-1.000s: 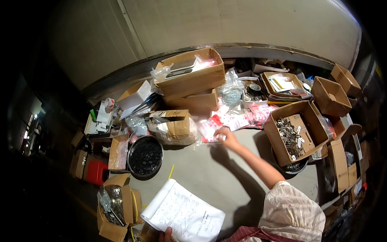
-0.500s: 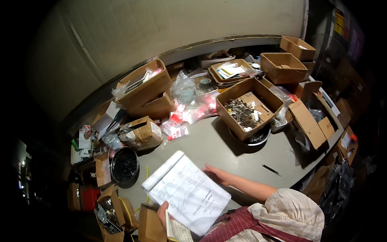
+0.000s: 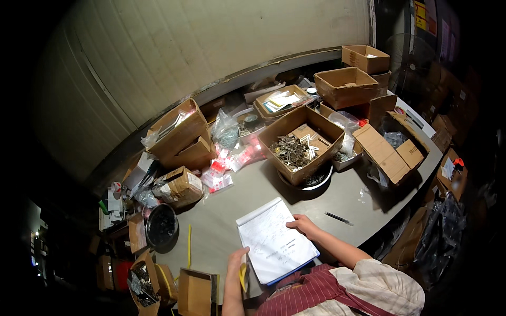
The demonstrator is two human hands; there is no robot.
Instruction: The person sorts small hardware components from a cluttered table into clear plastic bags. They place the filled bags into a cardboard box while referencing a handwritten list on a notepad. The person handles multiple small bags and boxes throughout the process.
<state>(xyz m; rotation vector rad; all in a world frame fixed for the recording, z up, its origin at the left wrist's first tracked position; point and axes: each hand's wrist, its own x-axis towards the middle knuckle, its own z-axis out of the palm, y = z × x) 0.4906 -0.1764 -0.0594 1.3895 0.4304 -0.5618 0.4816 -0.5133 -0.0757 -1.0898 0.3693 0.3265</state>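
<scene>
A pad of white sheets (image 3: 275, 243) with handwriting and a blue lower edge lies tilted in front of my body, above the near side of the table. My left hand (image 3: 237, 259) is closed on its left edge, with a yellow-edged strip (image 3: 243, 275) showing just below the fingers; what that strip is I cannot make out. At the right edge, my right hand (image 3: 302, 225) grips the pad, thumb on the top sheet and the other fingers mostly hidden. A black pen (image 3: 339, 218) lies on the table to the right of this hand.
A cardboard box of metal parts (image 3: 295, 152) rests on a round basin (image 3: 320, 181) beyond the pad. Red-and-white plastic packets (image 3: 217, 176) and a taped carton (image 3: 179, 188) sit left of it. A black bowl (image 3: 162, 226) stands at left, an open carton (image 3: 387, 152) at right.
The pad has shifted right and turned more upright. My right hand, stretched open beside it before, now grips its right edge. My left hand still holds the left side.
</scene>
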